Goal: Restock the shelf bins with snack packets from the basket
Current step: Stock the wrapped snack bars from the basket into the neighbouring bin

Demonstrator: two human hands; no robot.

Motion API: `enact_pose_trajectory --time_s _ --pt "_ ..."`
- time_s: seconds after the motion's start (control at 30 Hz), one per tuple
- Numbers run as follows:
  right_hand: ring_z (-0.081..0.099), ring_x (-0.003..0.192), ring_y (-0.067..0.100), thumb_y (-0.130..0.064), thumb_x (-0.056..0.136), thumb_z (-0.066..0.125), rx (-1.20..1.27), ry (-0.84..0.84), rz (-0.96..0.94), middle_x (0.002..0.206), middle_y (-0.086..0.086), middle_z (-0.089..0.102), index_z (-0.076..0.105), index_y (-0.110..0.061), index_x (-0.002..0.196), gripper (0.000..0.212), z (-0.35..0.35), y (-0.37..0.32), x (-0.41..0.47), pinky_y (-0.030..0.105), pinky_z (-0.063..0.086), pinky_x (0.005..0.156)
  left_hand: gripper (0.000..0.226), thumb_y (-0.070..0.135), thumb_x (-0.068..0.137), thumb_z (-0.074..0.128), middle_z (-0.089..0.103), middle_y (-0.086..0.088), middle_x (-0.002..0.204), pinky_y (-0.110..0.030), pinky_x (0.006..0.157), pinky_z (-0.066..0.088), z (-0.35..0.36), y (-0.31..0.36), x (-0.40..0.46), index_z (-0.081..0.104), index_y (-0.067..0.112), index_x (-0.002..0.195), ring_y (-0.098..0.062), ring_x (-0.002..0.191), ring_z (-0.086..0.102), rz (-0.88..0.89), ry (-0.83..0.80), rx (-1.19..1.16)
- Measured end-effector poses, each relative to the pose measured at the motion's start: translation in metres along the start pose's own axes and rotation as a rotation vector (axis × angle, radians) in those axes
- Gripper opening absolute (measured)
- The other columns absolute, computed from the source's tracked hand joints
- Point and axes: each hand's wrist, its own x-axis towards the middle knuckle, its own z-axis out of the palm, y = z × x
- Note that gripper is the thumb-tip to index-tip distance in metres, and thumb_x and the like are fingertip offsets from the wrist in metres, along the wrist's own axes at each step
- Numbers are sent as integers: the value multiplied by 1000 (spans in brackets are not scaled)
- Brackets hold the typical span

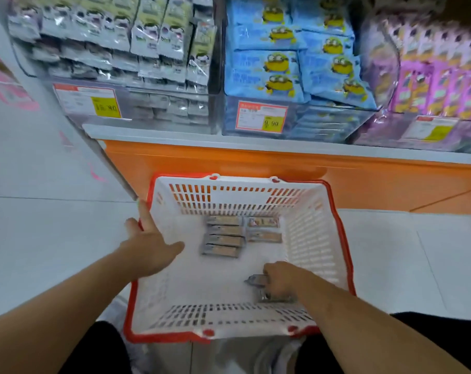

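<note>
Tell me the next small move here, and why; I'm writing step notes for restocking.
Probably lift the right hand out of the basket with the packet its fingers are curled around, toward the grey-packet bin. The grip looks already made, the left hand rests open over the basket's rim, and six more packets wait on the basket floor.

Right hand: fingers curled over small silvery packets, count hidden | purple-wrapped packet bin: cut off by right edge, print blurred | yellow-and-white price labels: small text unreadable | grey-green packet stacks: tops cut off, lettering smeared | pink wall sign: cropped left.
</note>
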Motion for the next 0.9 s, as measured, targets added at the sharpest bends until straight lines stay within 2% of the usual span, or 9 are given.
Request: enact_pose_trajectory --time_s 0.1,0.23,0.37,0.47,0.57,0.63,0.7,0.8,0.9 --pt "51 119 35 -43 98 65 -47 33 -1 136 15 44 49 -11 134 52 17 0 8 36 37 81 129 56 86 71 1 -9 159 -52 112 40 0 0 4 -38 30 150 -43 137 41 -7 -5 15" --pt "48 101 27 -26 94 67 -32 66 -32 116 8 42 55 -18 108 20 6 -6 6 34 39 78 129 58 86 70 1 -9 159 -53 112 39 -2 2 2 -39 31 149 -44 140 38 -21 -24 28" --pt "65 89 22 -33 96 65 171 -18 -91 111 10 71 71 -21 99 14 -45 -25 -22 31 52 73 127 59 88 68 4 -10 160 -52 113 40 -10 4 -6 -41 32 146 -43 141 38 -11 -53 32" --pt "70 79 24 -28 103 57 474 -19 -147 98 15 72 70 -16 103 18 -103 -51 -67 37 64 71 119 61 90 61 -3 -11 167 -55 119 32 -24 8 -20 -34 27 152 -44 150 23 -4 -14 176" --pt "63 79 23 -19 98 59 552 98 -225 98 12 62 64 -19 122 24 -159 -72 -124 36 60 67 100 49 93 59 0 -11 165 -52 118 31 -59 33 -41 -9 20 160 -42 150 21 110 53 291" --pt "58 84 20 -19 89 64 506 199 -319 102 13 63 66 -27 125 37 -190 -82 -163 38 51 72 70 40 98 57 28 -12 155 -42 113 38 -95 60 -63 26 18 157 -35 140 40 330 57 201" --pt "56 85 16 -20 77 67 485 247 -435 100 10 63 69 -32 123 48 -214 -89 -203 33 45 74 38 34 102 55 57 -1 137 -26 92 50 -131 89 -95 55 24 138 -17 115 60 523 49 41" --pt "56 82 12 -16 77 69 502 294 -567 99 3 62 71 -25 128 52 -235 -96 -253 32 46 74 16 39 100 62 71 14 106 -7 53 41 -166 110 -136 69 31 111 5 76 62 646 -37 -155" --pt "56 78 16 -17 88 79 544 408 -649 107 1 74 71 -29 122 36 -246 -97 -283 38 46 73 20 40 95 70 76 9 97 -8 65 46 -175 112 -154 73 26 109 5 77 66 754 -199 -195"
